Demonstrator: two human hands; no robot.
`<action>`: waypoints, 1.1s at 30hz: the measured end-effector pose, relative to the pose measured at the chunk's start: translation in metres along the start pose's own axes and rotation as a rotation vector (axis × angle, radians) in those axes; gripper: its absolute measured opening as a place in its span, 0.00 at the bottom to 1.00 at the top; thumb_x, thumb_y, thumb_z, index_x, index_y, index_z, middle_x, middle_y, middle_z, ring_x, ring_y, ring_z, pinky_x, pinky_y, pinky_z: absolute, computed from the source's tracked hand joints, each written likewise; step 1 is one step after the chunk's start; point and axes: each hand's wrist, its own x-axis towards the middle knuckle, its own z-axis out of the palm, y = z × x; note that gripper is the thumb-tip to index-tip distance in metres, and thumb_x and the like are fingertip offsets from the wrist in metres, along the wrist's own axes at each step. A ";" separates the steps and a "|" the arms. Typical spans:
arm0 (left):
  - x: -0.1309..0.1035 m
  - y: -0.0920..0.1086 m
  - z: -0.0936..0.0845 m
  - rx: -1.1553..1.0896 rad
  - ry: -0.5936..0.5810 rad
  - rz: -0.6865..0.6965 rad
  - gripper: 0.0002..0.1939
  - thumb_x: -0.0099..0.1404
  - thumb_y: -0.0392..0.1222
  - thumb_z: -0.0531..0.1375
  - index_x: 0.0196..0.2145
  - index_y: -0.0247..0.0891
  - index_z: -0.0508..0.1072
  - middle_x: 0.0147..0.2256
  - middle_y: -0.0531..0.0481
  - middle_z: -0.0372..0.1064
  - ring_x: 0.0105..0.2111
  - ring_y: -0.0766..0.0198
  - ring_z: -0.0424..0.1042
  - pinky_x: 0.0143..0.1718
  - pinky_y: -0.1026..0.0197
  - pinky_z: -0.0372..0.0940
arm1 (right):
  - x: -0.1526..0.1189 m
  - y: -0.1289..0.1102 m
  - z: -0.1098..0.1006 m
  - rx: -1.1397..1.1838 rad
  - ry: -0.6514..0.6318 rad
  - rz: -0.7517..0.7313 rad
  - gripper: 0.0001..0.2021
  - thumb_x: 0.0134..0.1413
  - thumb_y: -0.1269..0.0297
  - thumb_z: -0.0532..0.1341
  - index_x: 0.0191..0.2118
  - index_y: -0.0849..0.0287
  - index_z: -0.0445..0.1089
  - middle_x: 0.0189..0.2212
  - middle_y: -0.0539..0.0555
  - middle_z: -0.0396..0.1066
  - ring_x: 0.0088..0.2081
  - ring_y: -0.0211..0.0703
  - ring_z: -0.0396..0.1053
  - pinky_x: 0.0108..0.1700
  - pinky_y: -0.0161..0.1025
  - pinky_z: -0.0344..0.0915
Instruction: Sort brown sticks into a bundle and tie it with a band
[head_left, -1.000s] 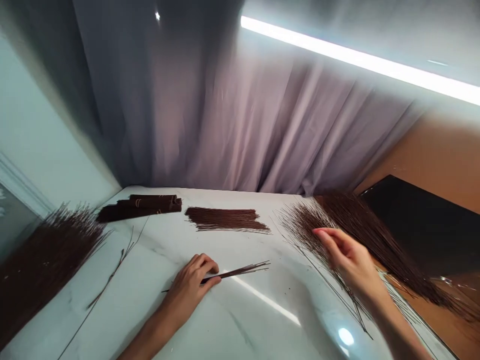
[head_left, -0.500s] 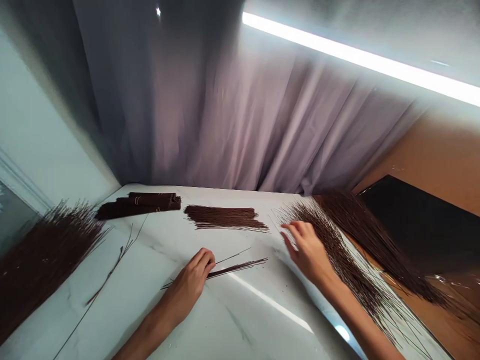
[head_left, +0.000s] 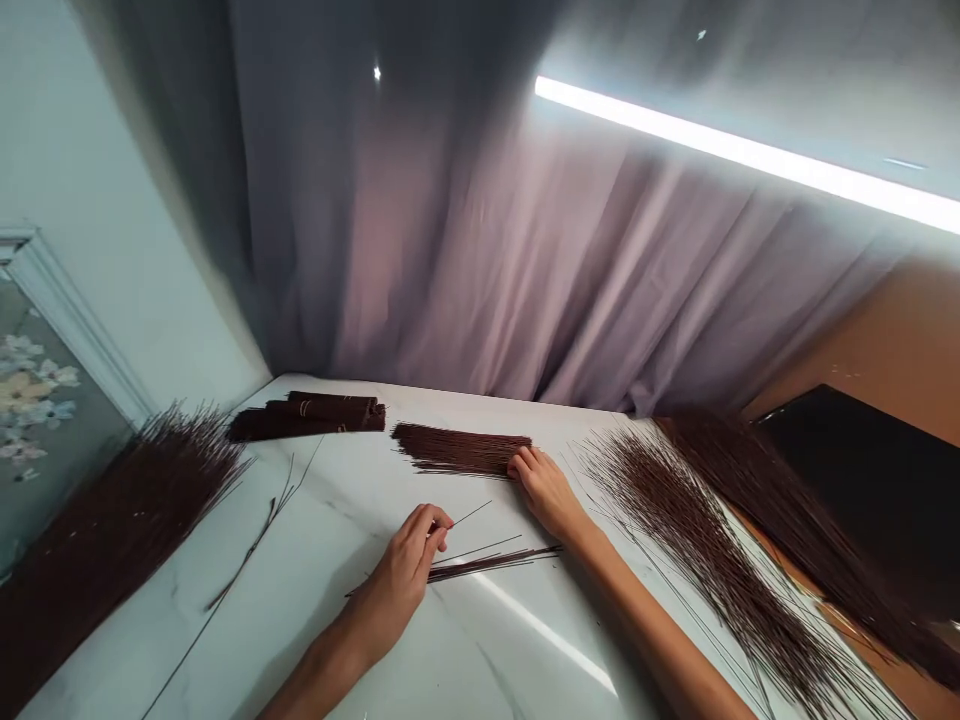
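My left hand [head_left: 420, 545] pinches one thin dark brown stick [head_left: 474, 513], which points up and right from the fingertips. Under and beside that hand, a few more loose sticks [head_left: 495, 565] lie on the white marbled table [head_left: 420, 665]. My right hand [head_left: 544, 485] has its fingers curled down at the right end of a neat row of sticks [head_left: 457, 450] in the middle of the table. Its fingertips touch the sticks there; how many they grip is hidden.
Tied dark bundles [head_left: 315, 415] lie at the back left. A large stick pile [head_left: 112, 540] fills the left side, with a few crossed strands [head_left: 251, 545] beside it. Another loose pile [head_left: 705, 540] lies right, and a further heap [head_left: 810, 540] rests on the brown surface beyond.
My right hand has moved left from beside the right-hand pile to the end of the middle row. My left hand stays near the loose sticks, still pinching. The view has shifted slightly.
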 end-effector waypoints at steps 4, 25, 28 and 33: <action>0.000 0.001 -0.001 0.008 0.048 0.007 0.14 0.77 0.47 0.45 0.42 0.45 0.69 0.41 0.49 0.71 0.41 0.58 0.71 0.45 0.58 0.64 | -0.002 -0.001 -0.008 0.017 0.034 0.010 0.12 0.62 0.80 0.50 0.41 0.58 0.65 0.40 0.59 0.68 0.41 0.52 0.66 0.40 0.44 0.63; 0.010 -0.012 0.023 -0.577 0.051 -0.215 0.20 0.67 0.59 0.61 0.35 0.36 0.72 0.24 0.57 0.62 0.18 0.75 0.47 0.17 0.68 0.40 | -0.071 -0.132 -0.052 0.418 0.092 0.224 0.08 0.70 0.73 0.49 0.43 0.55 0.61 0.39 0.55 0.66 0.33 0.39 0.70 0.34 0.33 0.68; 0.012 -0.011 0.024 -0.597 0.059 -0.216 0.21 0.67 0.59 0.61 0.34 0.35 0.72 0.22 0.57 0.63 0.17 0.76 0.44 0.17 0.68 0.38 | -0.072 -0.132 -0.053 0.394 0.077 0.215 0.07 0.70 0.73 0.49 0.43 0.55 0.61 0.40 0.56 0.67 0.35 0.40 0.71 0.33 0.34 0.68; 0.014 -0.006 0.025 -0.615 0.061 -0.208 0.22 0.66 0.60 0.62 0.34 0.35 0.72 0.23 0.57 0.63 0.18 0.75 0.45 0.17 0.68 0.39 | -0.072 -0.131 -0.058 0.408 0.024 0.205 0.10 0.70 0.73 0.46 0.42 0.54 0.61 0.41 0.56 0.67 0.35 0.40 0.71 0.34 0.34 0.69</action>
